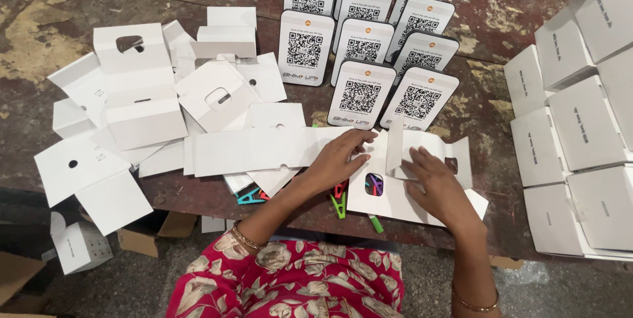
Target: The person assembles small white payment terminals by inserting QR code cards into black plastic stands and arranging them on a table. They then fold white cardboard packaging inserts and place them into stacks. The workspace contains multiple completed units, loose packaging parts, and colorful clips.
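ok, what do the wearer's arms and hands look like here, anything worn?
Both hands are bare, no gloves. The left hand has a thin gold bangle at the wrist; the right hand has one too. No sleeves show on the forearms. A red floral garment shows below.

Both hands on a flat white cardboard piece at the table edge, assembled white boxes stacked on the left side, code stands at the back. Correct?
Nearly. The head view shows the assembled boxes on the right, not the left; loose flat pieces lie left. Left hand and right hand do rest on the cardboard piece, code stands behind.
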